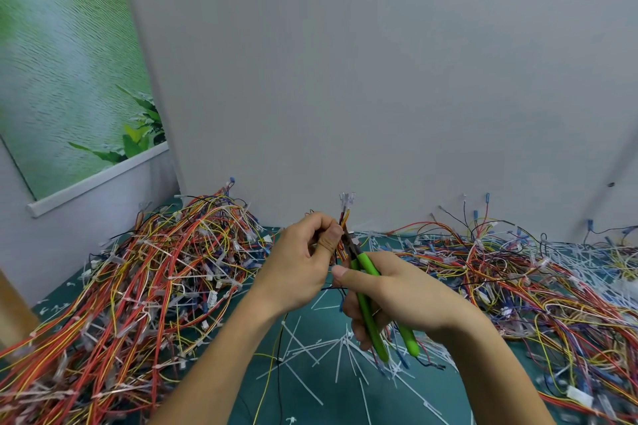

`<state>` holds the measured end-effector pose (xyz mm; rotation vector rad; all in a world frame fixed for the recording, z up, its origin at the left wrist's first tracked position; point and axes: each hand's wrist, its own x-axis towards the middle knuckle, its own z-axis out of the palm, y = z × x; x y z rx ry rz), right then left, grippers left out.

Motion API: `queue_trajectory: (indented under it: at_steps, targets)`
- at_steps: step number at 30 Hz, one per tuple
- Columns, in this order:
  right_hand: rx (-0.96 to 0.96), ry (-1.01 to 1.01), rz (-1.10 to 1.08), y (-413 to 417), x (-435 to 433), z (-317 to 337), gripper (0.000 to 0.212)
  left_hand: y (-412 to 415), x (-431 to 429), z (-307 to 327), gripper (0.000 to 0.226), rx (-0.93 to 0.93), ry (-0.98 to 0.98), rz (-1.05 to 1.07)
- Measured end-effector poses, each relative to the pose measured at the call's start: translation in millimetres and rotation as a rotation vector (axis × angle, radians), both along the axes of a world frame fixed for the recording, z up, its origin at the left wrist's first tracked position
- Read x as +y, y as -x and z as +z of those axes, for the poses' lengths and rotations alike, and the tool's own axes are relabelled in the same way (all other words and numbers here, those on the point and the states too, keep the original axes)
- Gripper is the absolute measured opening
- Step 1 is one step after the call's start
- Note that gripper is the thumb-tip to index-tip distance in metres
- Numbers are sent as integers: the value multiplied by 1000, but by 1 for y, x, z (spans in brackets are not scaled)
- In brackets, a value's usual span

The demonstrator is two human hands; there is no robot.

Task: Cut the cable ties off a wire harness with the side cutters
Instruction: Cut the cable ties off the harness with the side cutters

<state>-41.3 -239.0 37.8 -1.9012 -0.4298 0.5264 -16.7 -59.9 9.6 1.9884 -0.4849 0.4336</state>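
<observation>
My left hand (305,252) pinches a thin wire harness (345,216) upright above the table; its clear connectors stick up past my fingers. Gripped in my right hand (393,297) are green-handled side cutters (367,307). Their dark jaws (353,245) point up and left and sit against the harness just beside my left thumb. Whether a cable tie lies between the jaws is hidden by my fingers. The loose ends of the harness hang down between my forearms.
A big heap of tied red, orange and yellow harnesses (138,293) fills the left of the green mat (310,390). Another heap (535,286) spreads on the right. Cut white ties (331,348) litter the middle. A grey wall (379,79) stands close behind.
</observation>
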Motion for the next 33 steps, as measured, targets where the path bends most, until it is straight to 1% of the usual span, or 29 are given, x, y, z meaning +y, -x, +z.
queue_trajectory:
  at_steps: [2, 5, 11, 16, 21, 27, 30, 33]
  targets:
    - [11, 15, 6, 0, -1, 0, 35, 0, -1, 0, 23, -3, -14, 5]
    - [12, 15, 2, -1, -1, -1, 30, 0, -1, 0, 23, -17, -25, 10]
    - [-68, 47, -34, -3, -1, -7, 25, 1, 0, 1, 20, -17, 13, -3]
    - [-29, 9, -23, -5, -3, -7, 28, 4, -1, 4, 20, -12, 21, -5]
    - [-46, -11, 3, -4, 1, -7, 26, 4, 0, 5, 22, -26, -2, 11]
    - [-56, -30, 14, -2, 2, -6, 26, 6, 2, 11, 21, -150, -114, 46]
    - [-82, -12, 16, -3, 1, -6, 19, 8, 2, 14, 18, -204, -126, 43]
    - [-88, -13, 9, -3, 0, -7, 18, 9, 2, 15, 18, -216, -114, 31]
